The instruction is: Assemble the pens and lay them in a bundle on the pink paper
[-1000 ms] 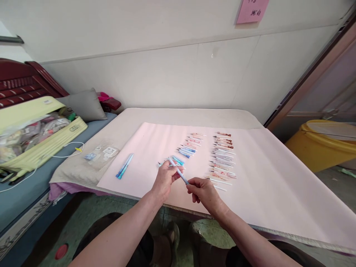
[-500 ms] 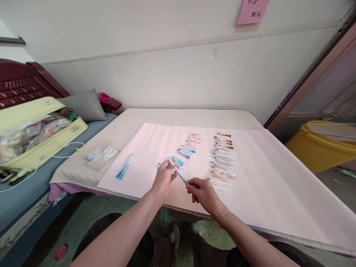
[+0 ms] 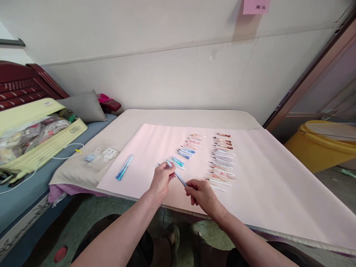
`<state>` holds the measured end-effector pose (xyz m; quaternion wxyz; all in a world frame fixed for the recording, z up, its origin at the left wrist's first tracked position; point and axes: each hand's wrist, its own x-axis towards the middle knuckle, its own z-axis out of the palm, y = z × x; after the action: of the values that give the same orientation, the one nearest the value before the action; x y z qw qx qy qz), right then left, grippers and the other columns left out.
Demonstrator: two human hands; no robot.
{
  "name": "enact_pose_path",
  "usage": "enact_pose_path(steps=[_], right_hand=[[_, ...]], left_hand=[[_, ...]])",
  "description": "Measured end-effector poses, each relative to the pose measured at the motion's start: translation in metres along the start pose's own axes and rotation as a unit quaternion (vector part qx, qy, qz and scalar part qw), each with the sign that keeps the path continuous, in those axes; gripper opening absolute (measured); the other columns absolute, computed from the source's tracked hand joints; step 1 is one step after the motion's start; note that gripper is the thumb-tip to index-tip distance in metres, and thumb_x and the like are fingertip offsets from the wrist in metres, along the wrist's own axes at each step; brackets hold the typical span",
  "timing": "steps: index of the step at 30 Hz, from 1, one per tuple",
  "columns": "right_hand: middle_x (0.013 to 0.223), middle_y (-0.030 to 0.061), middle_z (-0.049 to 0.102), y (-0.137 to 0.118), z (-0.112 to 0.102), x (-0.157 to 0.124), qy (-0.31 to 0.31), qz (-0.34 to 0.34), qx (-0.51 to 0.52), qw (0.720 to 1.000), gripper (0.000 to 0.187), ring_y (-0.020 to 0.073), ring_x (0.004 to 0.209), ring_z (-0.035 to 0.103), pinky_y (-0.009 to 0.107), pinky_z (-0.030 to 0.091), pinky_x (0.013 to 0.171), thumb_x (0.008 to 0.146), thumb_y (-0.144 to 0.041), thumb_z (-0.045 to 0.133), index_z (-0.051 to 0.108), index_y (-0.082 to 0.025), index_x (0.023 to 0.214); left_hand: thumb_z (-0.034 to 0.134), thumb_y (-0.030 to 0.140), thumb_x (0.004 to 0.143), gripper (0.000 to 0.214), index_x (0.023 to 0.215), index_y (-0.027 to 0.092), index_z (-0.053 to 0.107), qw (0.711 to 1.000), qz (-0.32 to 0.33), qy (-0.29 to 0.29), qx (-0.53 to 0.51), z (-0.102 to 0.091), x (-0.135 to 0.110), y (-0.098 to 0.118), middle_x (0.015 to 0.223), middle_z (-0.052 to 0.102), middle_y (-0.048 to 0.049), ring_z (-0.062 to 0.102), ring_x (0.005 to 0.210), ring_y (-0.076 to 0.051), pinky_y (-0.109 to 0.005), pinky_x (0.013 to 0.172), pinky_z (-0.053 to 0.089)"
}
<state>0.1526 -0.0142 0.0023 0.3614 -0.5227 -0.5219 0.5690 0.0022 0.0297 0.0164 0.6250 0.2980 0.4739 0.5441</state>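
A: What are the surface and the room like? Use the pink sheet as the landmark.
B: The pink sheet (image 3: 267, 178) covers much of a table (image 3: 189, 116) dressed in beige cloth. Left of the sheet, past the beige cloth, is a bed with a blue mattress (image 3: 96, 130) and a dark red headboard (image 3: 16, 83). Behind the sheet rises a pale wall (image 3: 155, 81); a pink note (image 3: 256, 6) hangs on it. Right of the sheet stands a reddish-brown frame (image 3: 308, 70).

A: And containers?
B: Well left of the sheet, on the bed, an open pale yellow suitcase (image 3: 55, 144) holds clear bags (image 3: 48, 129) of mixed items. Just left of the sheet lie crumpled clear packets (image 3: 101, 155). Right of the sheet, a yellow bin (image 3: 314, 148) has a pale cover across its top; I can't tell what it holds.

A: What else is around, and where are the hands?
B: On the sheet's left part, two blue pens (image 3: 124, 167) lie side by side. Above the sheet's near middle, a pale blue pen (image 3: 179, 177) slants between both hands: the left hand's (image 3: 161, 178) grip pinches its upper end, the right hand's (image 3: 201, 193) grip its lower end. The left hand partly blocks the turquoise pens (image 3: 178, 161). Behind those, pink and blue pens (image 3: 188, 150) form a slanting column. On the sheet further right, another column (image 3: 222, 160) runs from brown through grey to orange-pink.
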Motion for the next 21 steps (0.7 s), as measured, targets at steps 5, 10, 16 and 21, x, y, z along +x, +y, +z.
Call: enact_pose_path(steps=[5,10,16,21], right_hand=[[0.06,-0.001,0.06,-0.0001,-0.0012,-0.0023,-0.051,0.066,0.121,0.989,0.018,0.0043,0.036,0.042,0.02,0.027,0.036,0.07,-0.031,0.058,0.061,-0.014,0.073],[0.054,-0.0042,0.054,0.0007,0.0004,0.0005,0.012,-0.004,-0.01,1.0,0.013,0.0057,0.037,0.046,0.02,0.031,0.039,0.07,-0.025,0.053,0.059,-0.016,0.062],[0.059,-0.0008,0.058,-0.0012,-0.0024,-0.0028,-0.076,0.103,0.191,0.973,0.02,0.004,0.036,0.038,0.02,0.022,0.037,0.069,-0.033,0.061,0.061,-0.014,0.074],[0.06,-0.0001,0.057,0.0026,-0.0057,-0.003,-0.13,0.164,0.314,0.926,0.023,0.002,0.035,0.034,0.019,0.018,0.037,0.066,-0.032,0.067,0.062,-0.013,0.078]], left_hand=[[0.074,0.02,0.059,0.029,0.085,0.015,0.061,0.999,-0.011,-0.029,-0.031,0.0002,0.0016,-0.0001,0.08,0.062,-0.0057,0.057,0.075,-0.013,-0.026,0.071,0.045],[0.072,0.024,0.061,0.025,0.081,0.015,0.062,1.0,-0.005,0.007,0.011,0.0024,-0.0011,-0.0004,0.084,0.061,-0.0044,0.057,0.078,-0.012,-0.025,0.073,0.044],[0.072,0.022,0.061,0.03,0.087,0.014,0.06,1.0,0.006,-0.01,0.021,0.0025,-0.0031,0.0001,0.078,0.063,-0.0052,0.059,0.076,-0.015,-0.029,0.073,0.045],[0.071,0.019,0.061,0.03,0.089,0.014,0.059,1.0,-0.001,-0.02,0.007,0.0036,-0.0025,0.0012,0.077,0.064,-0.0067,0.059,0.075,-0.015,-0.028,0.071,0.046]])
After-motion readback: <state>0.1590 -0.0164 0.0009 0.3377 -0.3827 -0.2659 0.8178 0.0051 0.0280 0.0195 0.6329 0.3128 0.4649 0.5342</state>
